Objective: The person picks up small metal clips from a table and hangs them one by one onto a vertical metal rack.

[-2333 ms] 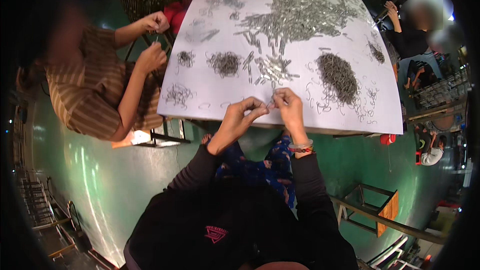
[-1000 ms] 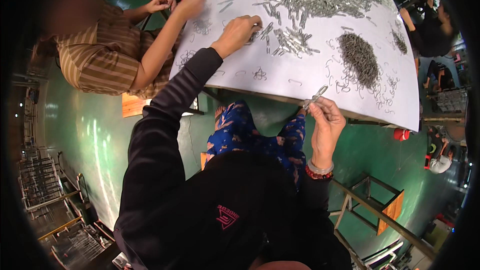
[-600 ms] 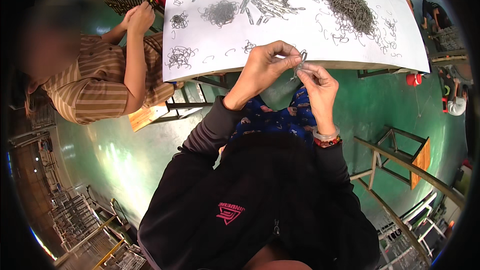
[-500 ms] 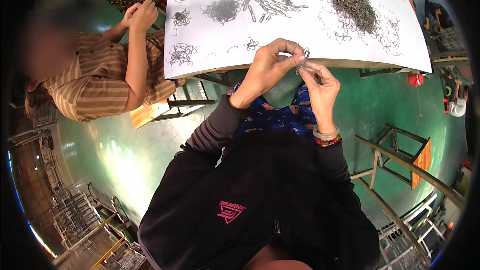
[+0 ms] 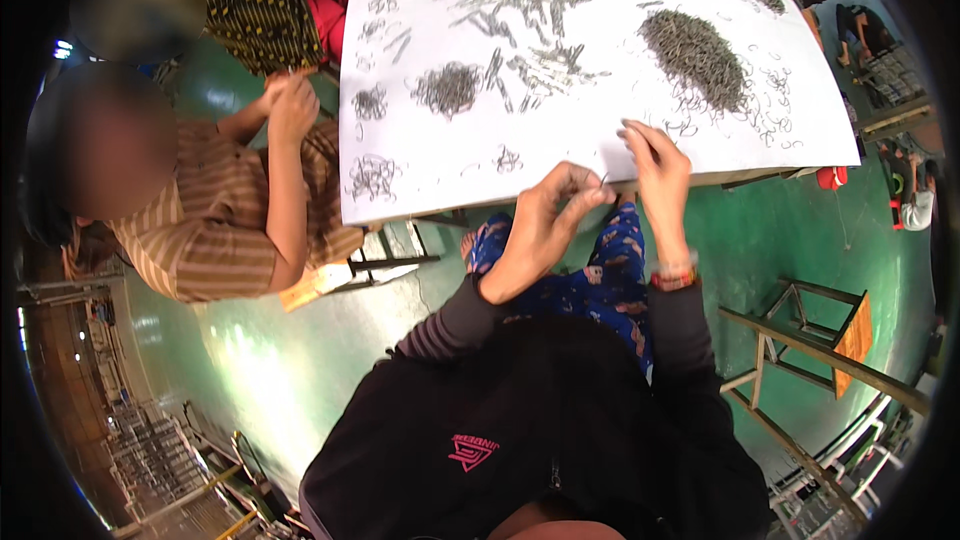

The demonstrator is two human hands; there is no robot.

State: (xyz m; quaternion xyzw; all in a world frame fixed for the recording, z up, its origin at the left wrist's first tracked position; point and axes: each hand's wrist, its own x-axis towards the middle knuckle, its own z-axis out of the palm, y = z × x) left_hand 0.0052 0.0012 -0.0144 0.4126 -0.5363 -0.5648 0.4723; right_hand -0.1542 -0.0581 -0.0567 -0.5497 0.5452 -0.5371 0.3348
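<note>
My left hand (image 5: 552,222) is just off the near edge of the white table. Its thumb and forefinger are pinched on a small dark metal piece (image 5: 603,181), mostly hidden by the fingertips. My right hand (image 5: 661,172) is over the table's near edge, fingers stretched forward and nothing visible in them. Beyond it lies a dense heap of small curved wire hooks (image 5: 695,55), with loose hooks scattered around it. Narrow elongated metal links (image 5: 545,70) are spread across the middle of the table.
A smaller heap of hooks (image 5: 447,88) and a tangle of wire hooks (image 5: 372,177) lie on the left of the white table (image 5: 590,125). A co-worker in a striped shirt (image 5: 215,210) sits at left, hands together. A wooden-topped stool (image 5: 853,340) stands at right.
My hands have separated; before, they met around a small looped metal piece. The right has moved forward over the table, and the left keeps its pinch. The view has shifted, showing more tabletop.
</note>
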